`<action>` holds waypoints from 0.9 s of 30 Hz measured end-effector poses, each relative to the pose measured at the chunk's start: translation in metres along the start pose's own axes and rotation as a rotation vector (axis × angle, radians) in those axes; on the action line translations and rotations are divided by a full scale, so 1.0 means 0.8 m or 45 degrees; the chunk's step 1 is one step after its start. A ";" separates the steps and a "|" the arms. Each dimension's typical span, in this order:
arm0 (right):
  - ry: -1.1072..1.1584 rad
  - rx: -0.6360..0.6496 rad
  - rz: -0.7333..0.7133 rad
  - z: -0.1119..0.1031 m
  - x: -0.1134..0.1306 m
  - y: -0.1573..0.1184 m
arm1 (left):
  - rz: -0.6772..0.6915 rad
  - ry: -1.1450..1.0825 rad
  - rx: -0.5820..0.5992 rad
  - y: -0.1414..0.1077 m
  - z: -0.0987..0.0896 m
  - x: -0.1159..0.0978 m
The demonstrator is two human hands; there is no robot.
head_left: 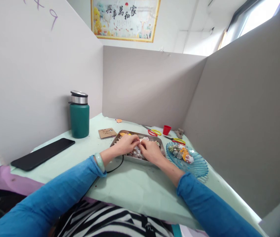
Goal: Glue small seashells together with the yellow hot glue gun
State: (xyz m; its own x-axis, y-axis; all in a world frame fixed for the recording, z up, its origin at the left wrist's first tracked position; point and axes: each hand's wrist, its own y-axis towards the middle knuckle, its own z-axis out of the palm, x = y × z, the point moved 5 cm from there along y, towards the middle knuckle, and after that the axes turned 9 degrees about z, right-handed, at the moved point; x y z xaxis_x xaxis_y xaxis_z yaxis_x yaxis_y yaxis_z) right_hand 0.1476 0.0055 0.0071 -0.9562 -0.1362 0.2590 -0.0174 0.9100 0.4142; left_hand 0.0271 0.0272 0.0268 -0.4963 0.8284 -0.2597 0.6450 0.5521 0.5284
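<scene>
Over a metal tray (140, 161) of small mixed pieces, my two hands meet fingertip to fingertip. My left hand (128, 144) has its thumb and fingers pinched together, with a pale green bangle (99, 162) on the wrist. My right hand (151, 150) is pinched too, close against the left. Whatever lies between the fingertips is too small and covered to make out. White, orange and brown pieces show in the tray around the fingers. To the right, a blue glass plate (199, 168) bears grey, orange and white small decorations (179, 152).
A green bottle (80, 120) and a black phone (43, 153) stand and lie at left. Behind the tray are a brown card (107, 133), red-and-yellow scissors (154, 132), a red cup (166, 130) and another pair of scissors (177, 141). Grey partitions (152, 85) enclose the table.
</scene>
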 end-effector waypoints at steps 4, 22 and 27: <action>0.002 0.005 0.000 0.001 0.000 0.000 | 0.006 0.004 -0.004 0.000 0.000 0.000; -0.015 0.009 0.000 0.000 0.001 0.001 | 0.021 -0.014 -0.004 0.001 0.002 0.002; -0.010 -0.008 -0.011 -0.001 0.001 0.000 | -0.028 -0.120 0.016 0.000 0.005 0.006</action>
State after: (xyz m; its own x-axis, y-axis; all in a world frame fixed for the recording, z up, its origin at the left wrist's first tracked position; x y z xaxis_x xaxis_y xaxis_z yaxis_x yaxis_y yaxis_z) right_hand 0.1473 0.0050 0.0077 -0.9584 -0.1411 0.2482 -0.0242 0.9064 0.4218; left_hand 0.0269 0.0312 0.0226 -0.4537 0.8211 -0.3464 0.6423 0.5707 0.5115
